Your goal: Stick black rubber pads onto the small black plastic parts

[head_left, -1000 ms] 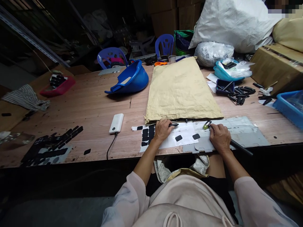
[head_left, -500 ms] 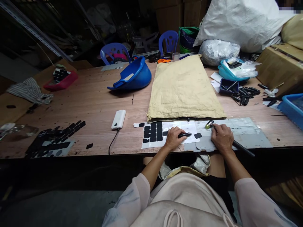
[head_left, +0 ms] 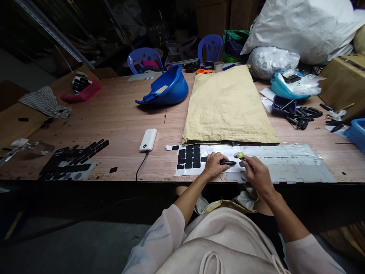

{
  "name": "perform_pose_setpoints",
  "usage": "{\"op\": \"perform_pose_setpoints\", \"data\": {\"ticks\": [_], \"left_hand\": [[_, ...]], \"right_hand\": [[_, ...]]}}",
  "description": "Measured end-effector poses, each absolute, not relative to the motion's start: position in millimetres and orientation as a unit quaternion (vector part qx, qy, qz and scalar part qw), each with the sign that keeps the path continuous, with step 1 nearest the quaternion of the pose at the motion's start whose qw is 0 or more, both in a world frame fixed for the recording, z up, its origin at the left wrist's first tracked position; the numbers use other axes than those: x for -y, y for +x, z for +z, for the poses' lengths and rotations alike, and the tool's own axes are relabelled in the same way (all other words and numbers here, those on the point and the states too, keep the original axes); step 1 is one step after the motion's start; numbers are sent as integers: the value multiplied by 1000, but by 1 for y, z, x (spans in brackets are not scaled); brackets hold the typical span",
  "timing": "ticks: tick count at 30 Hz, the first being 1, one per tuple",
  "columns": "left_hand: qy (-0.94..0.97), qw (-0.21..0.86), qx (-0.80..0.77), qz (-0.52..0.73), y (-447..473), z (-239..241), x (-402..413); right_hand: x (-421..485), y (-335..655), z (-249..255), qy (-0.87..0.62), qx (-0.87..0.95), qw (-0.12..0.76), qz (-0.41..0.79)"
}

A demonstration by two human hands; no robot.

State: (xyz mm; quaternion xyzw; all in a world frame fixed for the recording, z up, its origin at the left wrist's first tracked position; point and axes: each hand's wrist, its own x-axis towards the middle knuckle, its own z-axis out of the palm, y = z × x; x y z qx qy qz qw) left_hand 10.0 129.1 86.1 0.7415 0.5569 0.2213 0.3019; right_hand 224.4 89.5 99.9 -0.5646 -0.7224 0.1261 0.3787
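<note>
My left hand [head_left: 215, 164] is closed around a slim black pen-like piece [head_left: 228, 163], pressing it down on a white sheet [head_left: 182, 173] near the table's front edge. Rows of black rounded patches [head_left: 189, 156] cover the left part of that sheet. In my right hand [head_left: 258, 173] is a small hammer [head_left: 240, 155] with a round yellow-green face, held just to the right of the black piece. The hammer's handle is mostly hidden by my fingers. A loose dark patch [head_left: 242, 164] lies between my hands, partly covered.
Behind my hands lies a large tan sack [head_left: 228, 106]. A grey board [head_left: 308, 167] extends to the right. A white power bank [head_left: 148, 139] with a cable and a blue basin [head_left: 171, 89] are on the left. Several black pieces [head_left: 305, 116] are heaped back right.
My right hand has lifted the hammer and brought it left, close to the black piece, turning its yellow-green face. My left hand keeps its hold. The whole view has shifted slightly.
</note>
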Motion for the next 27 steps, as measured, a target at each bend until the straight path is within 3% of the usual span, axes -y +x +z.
{"op": "perform_pose_setpoints", "data": {"ticks": [9,15,21,27], "left_hand": [[730,317,-567,216,13,88,-131],[723,313,-571,229,14,87,-130],[723,311,-571,233,15,88,-129],[724,304,-575,228,15,87,-128]], "right_hand": [[-80,200,112,-548,730,389,124],[-83,204,103,-563,763,303,95],[-82,212,106,-581,735,342,70],[-79,219,99,-591,743,308,62]]}}
